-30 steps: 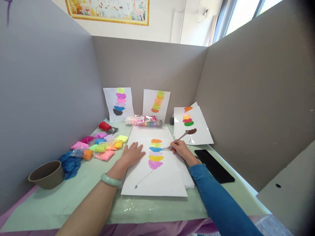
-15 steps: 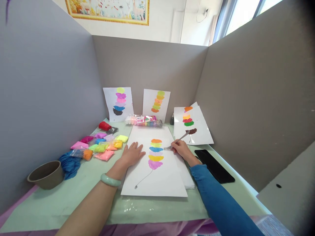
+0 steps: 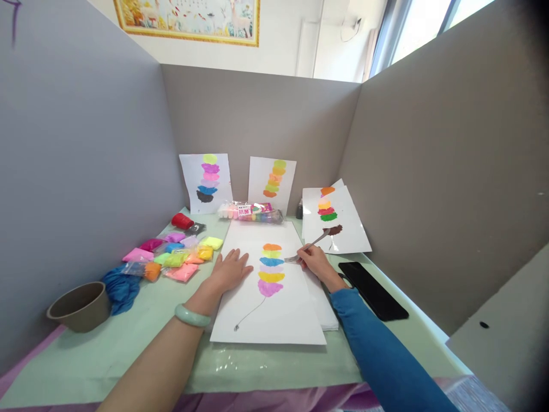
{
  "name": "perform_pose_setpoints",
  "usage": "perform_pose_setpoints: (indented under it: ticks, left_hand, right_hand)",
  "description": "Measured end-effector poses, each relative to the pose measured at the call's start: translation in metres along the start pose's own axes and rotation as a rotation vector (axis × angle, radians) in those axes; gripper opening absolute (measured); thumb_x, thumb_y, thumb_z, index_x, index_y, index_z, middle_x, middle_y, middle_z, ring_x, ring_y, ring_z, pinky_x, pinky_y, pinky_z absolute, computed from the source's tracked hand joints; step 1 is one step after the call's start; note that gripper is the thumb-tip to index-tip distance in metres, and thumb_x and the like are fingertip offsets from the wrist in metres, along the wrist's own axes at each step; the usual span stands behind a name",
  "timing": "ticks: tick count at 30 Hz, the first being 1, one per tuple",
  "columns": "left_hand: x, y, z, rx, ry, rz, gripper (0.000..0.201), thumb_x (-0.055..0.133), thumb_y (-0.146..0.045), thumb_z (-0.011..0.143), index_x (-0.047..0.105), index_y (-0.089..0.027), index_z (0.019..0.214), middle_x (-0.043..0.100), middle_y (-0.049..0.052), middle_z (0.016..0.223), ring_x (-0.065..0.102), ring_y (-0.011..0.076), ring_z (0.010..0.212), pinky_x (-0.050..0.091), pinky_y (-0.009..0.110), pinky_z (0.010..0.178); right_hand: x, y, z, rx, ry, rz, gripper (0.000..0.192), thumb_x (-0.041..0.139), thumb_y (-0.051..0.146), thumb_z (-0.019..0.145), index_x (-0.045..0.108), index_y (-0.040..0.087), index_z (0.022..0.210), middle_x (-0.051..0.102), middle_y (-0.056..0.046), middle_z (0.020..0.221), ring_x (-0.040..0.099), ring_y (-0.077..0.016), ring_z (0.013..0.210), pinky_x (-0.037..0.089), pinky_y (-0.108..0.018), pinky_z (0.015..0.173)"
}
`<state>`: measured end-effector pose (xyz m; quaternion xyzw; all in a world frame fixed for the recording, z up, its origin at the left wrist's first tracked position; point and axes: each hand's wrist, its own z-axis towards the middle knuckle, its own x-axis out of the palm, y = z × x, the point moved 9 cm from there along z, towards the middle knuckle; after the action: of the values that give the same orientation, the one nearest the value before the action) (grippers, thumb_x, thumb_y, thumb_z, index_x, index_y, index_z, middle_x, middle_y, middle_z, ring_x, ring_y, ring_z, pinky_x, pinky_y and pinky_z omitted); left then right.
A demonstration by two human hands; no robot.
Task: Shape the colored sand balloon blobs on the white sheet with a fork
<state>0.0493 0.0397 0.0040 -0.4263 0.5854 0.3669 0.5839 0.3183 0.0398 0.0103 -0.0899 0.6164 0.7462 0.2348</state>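
On the table lies a white sheet of paper (image 3: 240, 309) with a column of flat coloured clay patches, from orange at the top to a purple patch (image 3: 270, 288) at the bottom, where a thin drawn line trails off. My left hand (image 3: 231, 269) rests flat on the sheet's left edge, fingers spread. In my right hand (image 3: 316, 262) is a metal fork (image 3: 313, 241), its handle pointing up and right. The tines are beside the right end of the blue patch (image 3: 271, 262); whether they touch it I cannot tell.
Bags of coloured clay (image 3: 175, 259), a blue cloth (image 3: 122, 289) and a brown bowl (image 3: 81, 309) stand at left. Behind the sheet lies a clear pack of clay (image 3: 251, 212). Finished sheets (image 3: 347, 212) lean at the back, a black phone (image 3: 373, 290) lies right, and grey panels (image 3: 261, 114) enclose the table.
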Motion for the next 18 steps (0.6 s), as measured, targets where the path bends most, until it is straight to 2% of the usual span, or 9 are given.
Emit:
perform_pose_setpoints:
  ticks: [18]
  left_hand:
    - [0.0010,0.0011,0.0009,0.002,0.001,-0.013,0.058,0.023,-0.053,0.096,0.033,-0.024,0.145,0.021,0.013,0.156,0.014,0.0277,0.144,0.014,0.057,0.111]
  right_hand:
    - [0.0008,0.0008,-0.0016,-0.002,0.010,0.013,0.011,0.054,0.029,0.075,0.058,0.018,0.076,0.068,-0.001,0.062,0.057,-0.0116,0.047,0.045,-0.022,0.052]
